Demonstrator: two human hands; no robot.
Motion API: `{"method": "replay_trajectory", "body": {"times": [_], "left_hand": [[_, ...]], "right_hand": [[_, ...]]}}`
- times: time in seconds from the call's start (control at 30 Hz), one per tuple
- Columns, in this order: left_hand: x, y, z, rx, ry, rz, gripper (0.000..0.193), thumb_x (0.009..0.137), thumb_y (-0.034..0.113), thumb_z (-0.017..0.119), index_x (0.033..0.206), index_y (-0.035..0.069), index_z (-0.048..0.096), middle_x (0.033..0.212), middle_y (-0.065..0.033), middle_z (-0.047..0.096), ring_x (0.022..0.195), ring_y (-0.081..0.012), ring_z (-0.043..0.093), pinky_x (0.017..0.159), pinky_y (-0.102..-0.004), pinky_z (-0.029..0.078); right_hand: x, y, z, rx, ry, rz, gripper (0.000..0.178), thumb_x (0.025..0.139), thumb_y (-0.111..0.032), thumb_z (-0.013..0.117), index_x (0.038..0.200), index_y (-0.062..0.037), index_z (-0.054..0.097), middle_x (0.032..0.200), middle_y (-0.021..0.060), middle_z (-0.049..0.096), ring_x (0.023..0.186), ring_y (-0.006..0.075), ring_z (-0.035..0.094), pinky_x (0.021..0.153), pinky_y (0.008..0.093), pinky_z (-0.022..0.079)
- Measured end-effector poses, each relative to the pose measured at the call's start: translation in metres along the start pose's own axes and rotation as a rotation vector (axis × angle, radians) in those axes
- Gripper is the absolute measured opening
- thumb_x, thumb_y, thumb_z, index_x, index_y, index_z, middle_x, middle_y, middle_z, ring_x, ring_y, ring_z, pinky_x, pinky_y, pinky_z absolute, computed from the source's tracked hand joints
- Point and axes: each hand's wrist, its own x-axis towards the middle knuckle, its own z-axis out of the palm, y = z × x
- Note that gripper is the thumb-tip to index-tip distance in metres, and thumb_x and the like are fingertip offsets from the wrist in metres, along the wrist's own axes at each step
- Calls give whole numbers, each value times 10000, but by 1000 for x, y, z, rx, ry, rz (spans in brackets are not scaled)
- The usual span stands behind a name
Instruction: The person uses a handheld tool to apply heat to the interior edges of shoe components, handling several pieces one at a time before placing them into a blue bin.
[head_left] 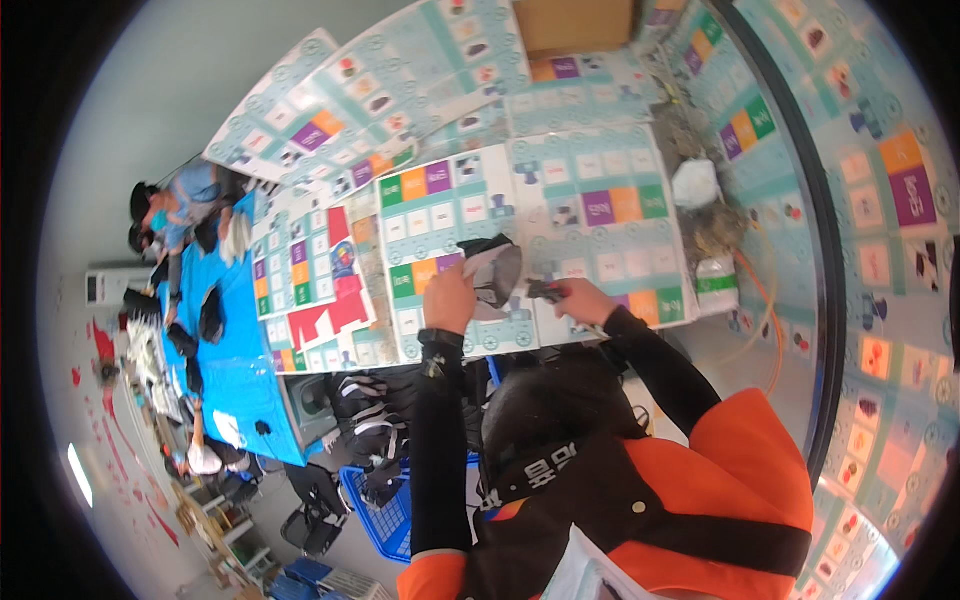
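Over the printed tabletop, my left hand (450, 302) is closed on the edge of a grey and black fabric piece (497, 272), which is folded or curved, its dark part at the top. To the right, my right hand (586, 303) pinches a small dark object (546, 291); its kind is too small to make out. A short gap parts that object from the fabric piece. Beneath both hands lie the table's covering sheets (590, 240), pale with coloured blocks and small pictures.
A white crumpled bag (697, 185) and a green and white pack (715, 283) lie at the table's right end. Under the near edge hang black and white bundles (372, 410) beside a blue basket (385, 510). Other people (185, 205) work at a blue table (240, 350) on the left.
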Motion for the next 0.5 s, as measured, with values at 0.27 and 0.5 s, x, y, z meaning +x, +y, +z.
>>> {"method": "replay_trajectory", "body": {"times": [0.27,0.5], "left_hand": [[-112,-111,1,-263,321,-386,337,978,295,638,1000,-40,662,834,-314,647,758,-447,673,621,-526,515],[-254,-313,-215,-313,1650,-590,357,982,82,539,1310,-59,531,1232,-169,608,1187,-279,597,989,-392,468]], "right_hand": [[21,131,-118,-511,584,-71,307,928,-81,621,1219,15,605,1201,287,609,1131,451,581,920,520,491],[29,64,-101,-675,515,-258,351,871,21,627,1220,13,582,1333,208,524,1267,402,479,1040,496,446]]}}
